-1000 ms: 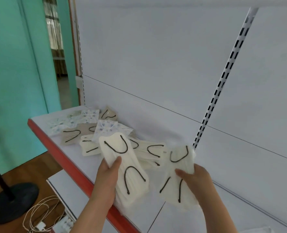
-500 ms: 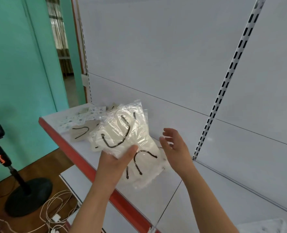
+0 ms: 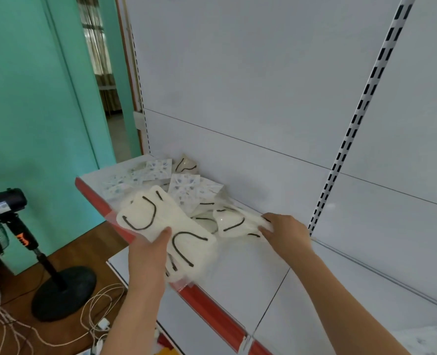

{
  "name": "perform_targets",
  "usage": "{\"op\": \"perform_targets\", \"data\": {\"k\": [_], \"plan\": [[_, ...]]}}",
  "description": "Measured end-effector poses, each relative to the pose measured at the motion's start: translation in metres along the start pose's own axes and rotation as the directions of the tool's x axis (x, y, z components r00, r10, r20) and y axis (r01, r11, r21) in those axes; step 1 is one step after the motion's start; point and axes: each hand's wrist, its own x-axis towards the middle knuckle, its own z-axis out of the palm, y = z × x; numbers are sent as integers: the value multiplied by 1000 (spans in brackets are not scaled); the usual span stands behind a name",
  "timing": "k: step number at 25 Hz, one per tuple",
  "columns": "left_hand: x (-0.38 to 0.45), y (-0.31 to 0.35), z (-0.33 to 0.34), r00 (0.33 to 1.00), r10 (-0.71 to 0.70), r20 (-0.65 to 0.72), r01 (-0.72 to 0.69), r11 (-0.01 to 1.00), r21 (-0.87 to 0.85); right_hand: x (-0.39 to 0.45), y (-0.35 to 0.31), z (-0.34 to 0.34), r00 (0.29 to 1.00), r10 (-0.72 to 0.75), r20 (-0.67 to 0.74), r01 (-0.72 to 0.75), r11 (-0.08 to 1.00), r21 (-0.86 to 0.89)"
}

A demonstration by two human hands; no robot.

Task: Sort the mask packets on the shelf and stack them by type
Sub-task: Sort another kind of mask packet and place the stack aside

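Left hand (image 3: 148,254) gripping a stack of white mask packets (image 3: 161,221) over the shelf's red edge (image 3: 207,306), right hand (image 3: 286,231) pinching another white packet (image 3: 235,222) lying on the shelf just beyond, patterned packets (image 3: 184,185) farther back.

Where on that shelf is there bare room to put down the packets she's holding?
The shelf is bare right of the right hand, out past the slotted upright, and in front between both hands. The far left end is crowded with patterned packets and white packets.
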Motion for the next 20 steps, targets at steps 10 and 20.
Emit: {"op": "perform_targets", "data": {"k": [10,20], "plan": [[-60,-21,60,788,-165,593,256,964,-72,-105,-48,-47,996,32,-86,-2,944,330],[-66,-12,65,603,77,794,-289,949,128,-127,15,-86,988,16,-156,118,582,804]]}}
